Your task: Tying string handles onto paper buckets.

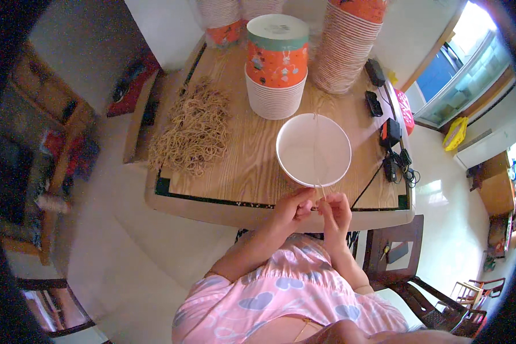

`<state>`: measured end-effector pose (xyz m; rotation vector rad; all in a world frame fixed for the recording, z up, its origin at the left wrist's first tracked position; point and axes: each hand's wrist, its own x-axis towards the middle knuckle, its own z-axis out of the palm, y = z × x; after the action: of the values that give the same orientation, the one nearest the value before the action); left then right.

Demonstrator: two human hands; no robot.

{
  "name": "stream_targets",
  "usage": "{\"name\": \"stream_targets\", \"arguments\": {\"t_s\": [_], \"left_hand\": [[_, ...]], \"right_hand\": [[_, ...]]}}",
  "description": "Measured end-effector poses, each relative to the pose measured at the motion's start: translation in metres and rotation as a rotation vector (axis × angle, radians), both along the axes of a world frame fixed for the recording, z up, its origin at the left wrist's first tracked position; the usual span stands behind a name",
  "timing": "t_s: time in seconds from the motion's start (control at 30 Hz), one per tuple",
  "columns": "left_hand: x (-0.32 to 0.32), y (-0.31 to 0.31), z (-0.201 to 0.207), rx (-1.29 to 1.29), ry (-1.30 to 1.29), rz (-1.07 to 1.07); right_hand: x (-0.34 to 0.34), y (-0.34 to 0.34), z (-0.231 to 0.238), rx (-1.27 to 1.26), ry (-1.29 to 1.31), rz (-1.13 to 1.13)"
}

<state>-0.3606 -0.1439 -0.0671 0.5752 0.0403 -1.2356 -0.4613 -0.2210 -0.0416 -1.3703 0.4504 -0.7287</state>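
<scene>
From where I stand, the white paper bucket [301,150] sits mouth up near the front edge of the wood-grained surface [249,166], just beyond the person's hands, with a thin cord [320,186] running across its mouth from far rim to near rim. The right hand [335,211] pinches the cord between thumb and fingers at the near side; the left hand [294,208] is curled up beside it, fingertips on the same strand. I'd judge the bucket light and fairly stiff at the rolled rim but easily dented lower down, so the rim is the place to take hold; the cord looks limp, dry and a little rough, best nipped close to its end. Counting up: one bucket by itself, one loose tangle of cord [195,132] to the left, one nested orange-and-white stack [278,71] standing bottom up behind, one tall wrapped stack [347,49] to its right, and parts of two more stacks [221,26] at the back. How many buckets each stack holds, I can't tell.
</scene>
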Motion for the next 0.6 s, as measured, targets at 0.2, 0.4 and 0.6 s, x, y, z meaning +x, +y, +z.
{"name": "stream_targets", "arguments": {"t_s": [0.2, 0.4, 0.6], "left_hand": [[0.019, -0.011, -0.014, 0.008, 0.068, 0.094], [0.044, 0.003, -0.026, 0.107, -0.224, 0.407], [0.023, 0.008, 0.071, 0.276, -2.132, 0.582]], "right_hand": [[-0.008, 0.005, 0.002, -0.034, -0.001, -0.008], [-0.001, -0.006, -0.002, -0.009, -0.111, -0.057], [-0.004, -0.020, -0.013, 0.021, -0.128, 0.054]]}}
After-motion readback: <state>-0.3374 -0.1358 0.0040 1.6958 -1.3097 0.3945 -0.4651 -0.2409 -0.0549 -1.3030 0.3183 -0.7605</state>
